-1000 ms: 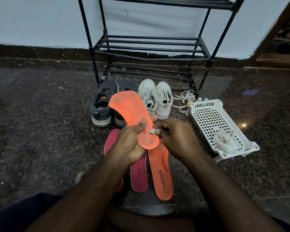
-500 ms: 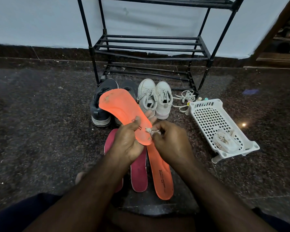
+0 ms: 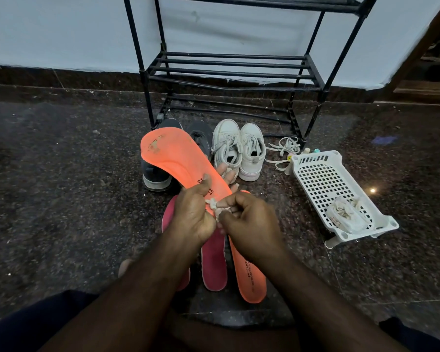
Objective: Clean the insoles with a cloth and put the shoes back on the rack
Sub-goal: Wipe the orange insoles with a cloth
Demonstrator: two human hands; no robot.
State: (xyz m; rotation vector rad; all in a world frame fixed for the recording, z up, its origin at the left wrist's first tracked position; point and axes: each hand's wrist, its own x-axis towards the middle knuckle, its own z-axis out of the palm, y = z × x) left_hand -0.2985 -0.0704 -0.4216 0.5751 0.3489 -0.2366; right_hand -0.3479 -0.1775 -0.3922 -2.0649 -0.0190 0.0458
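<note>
Head view showed the left hand (image 3: 192,214) gripping an orange insole (image 3: 178,161) that hid part of the dark shoes (image 3: 154,175); white sneakers (image 3: 239,151), a white basket (image 3: 325,184) and the black rack (image 3: 234,72) stood beyond. The right hand (image 3: 249,222) pinched a small cloth (image 3: 214,203) at the heel. Since earlier, the insole had swung left.

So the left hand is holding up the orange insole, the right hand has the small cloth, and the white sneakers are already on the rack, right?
Not quite. The head view shows the white sneakers on the floor in front of the rack, not on it. The rest holds: left hand holds the orange insole, right hand pinches the cloth.
</note>
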